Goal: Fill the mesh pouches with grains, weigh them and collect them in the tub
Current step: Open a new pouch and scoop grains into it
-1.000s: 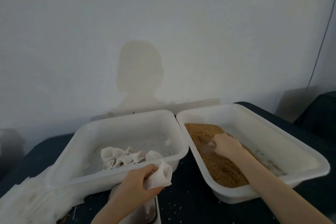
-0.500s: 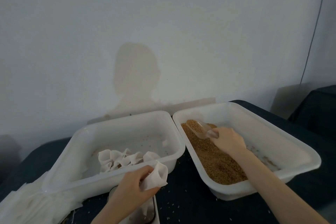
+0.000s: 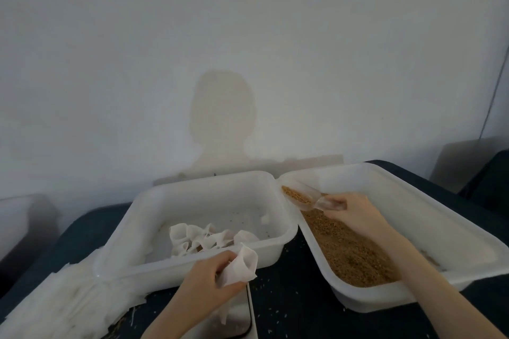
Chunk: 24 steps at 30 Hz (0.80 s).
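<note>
The left hand (image 3: 205,279) pinches an open white mesh pouch (image 3: 241,267) at six o'clock, while the right hand (image 3: 355,210), fingers curled, grips a grain-loaded clear plastic scoop (image 3: 301,195) at two o'clock.

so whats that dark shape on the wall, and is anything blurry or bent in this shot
Head view: the dark shape on the wall is a head-and-shoulders shadow, so light comes from behind the person. The stack of mesh pouches at lower left is smeared. The wide lens bows the grain tub. No strong glare.
</note>
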Each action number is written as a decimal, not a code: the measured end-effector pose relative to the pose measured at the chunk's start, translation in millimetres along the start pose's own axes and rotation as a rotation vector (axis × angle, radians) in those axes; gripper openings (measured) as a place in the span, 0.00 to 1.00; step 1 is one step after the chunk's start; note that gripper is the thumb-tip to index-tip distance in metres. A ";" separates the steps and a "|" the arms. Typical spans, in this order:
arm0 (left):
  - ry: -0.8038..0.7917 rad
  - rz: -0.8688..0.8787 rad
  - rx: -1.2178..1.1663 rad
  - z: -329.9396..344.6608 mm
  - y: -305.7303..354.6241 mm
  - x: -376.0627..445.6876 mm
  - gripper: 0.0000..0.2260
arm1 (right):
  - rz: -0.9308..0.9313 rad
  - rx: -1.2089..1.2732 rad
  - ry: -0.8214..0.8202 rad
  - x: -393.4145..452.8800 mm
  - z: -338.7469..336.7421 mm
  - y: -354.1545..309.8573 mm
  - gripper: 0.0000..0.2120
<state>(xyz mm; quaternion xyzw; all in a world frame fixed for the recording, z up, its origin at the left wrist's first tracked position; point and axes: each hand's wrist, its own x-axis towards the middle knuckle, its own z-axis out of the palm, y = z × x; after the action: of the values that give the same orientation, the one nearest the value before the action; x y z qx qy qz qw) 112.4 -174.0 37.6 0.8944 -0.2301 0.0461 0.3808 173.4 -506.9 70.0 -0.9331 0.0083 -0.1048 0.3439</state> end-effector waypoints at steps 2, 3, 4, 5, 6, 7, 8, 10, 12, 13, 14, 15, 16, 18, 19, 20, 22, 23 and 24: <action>0.007 -0.035 0.019 -8.9 -4.1 -3.8 0.09 | -0.100 0.034 -0.076 -1.4 -4.1 -13.9 0.16; 0.013 -0.057 0.029 -13.2 -6.0 -5.9 0.09 | -0.142 0.064 -0.116 -3.2 -6.4 -21.5 0.16; 0.021 -0.079 0.040 -17.6 -8.2 -8.0 0.10 | -0.174 0.103 -0.167 -5.2 -8.3 -29.8 0.17; 0.028 -0.097 0.053 -21.6 -10.5 -10.2 0.10 | -0.202 0.143 -0.239 -6.8 -9.6 -37.9 0.17; 0.034 -0.113 0.065 -25.4 -12.9 -12.0 0.11 | -0.229 0.173 -0.329 -8.3 -10.4 -45.7 0.16; 0.040 -0.126 0.077 -28.6 -15.4 -13.6 0.12 | -0.258 0.183 -0.417 -10.2 -10.8 -53.4 0.16; 0.047 -0.139 0.087 -31.6 -18.1 -15.0 0.12 | -0.285 0.175 -0.490 -12.3 -11.0 -60.7 0.16; 0.061 -0.167 0.117 -36.7 -24.2 -17.5 0.14 | -0.326 0.163 -0.586 -15.9 -10.3 -72.4 0.17; 0.078 -0.189 0.137 -41.0 -29.9 -18.5 0.17 | -0.349 0.147 -0.626 -17.9 -7.6 -78.4 0.17; 0.086 -0.189 0.134 -42.9 -32.3 -18.5 0.18 | -0.349 0.133 -0.634 -18.3 -5.5 -79.3 0.17; 0.095 -0.186 0.128 -44.6 -34.0 -18.5 0.17 | -0.344 0.126 -0.640 -18.4 -3.6 -79.7 0.17; 0.102 -0.185 0.127 -46.0 -34.9 -18.9 0.17 | -0.334 0.124 -0.644 -18.5 -2.2 -79.6 0.17; 0.104 -0.185 0.133 -47.0 -35.2 -19.3 0.17 | -0.323 0.123 -0.647 -18.4 -1.3 -79.7 0.17; 0.105 -0.180 0.152 -47.7 -35.5 -20.0 0.17 | -0.308 0.113 -0.666 -18.9 -0.7 -81.2 0.17; 0.107 -0.177 0.164 -47.6 -35.4 -20.1 0.18 | -0.310 0.099 -0.680 -19.2 -0.1 -82.3 0.17; 0.105 -0.173 0.180 -47.1 -35.1 -19.9 0.20 | -0.316 0.081 -0.692 -19.5 0.6 -84.0 0.17; 0.079 -0.175 0.238 -45.4 -32.7 -19.2 0.23 | -0.330 0.064 -0.705 -20.2 2.1 -88.0 0.17; 0.062 -0.175 0.274 -44.2 -31.1 -18.8 0.24 | -0.332 0.071 -0.707 -20.5 2.6 -90.0 0.17; 0.051 -0.171 0.303 -42.9 -29.5 -18.0 0.24 | -0.334 0.077 -0.709 -20.9 3.1 -92.0 0.17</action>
<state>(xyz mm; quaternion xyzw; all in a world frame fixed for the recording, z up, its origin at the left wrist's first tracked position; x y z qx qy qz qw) 113.5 -119.2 43.8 0.9565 -0.1338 0.0702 0.2497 148.4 -432.9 122.9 -0.8863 -0.2667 0.1694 0.3385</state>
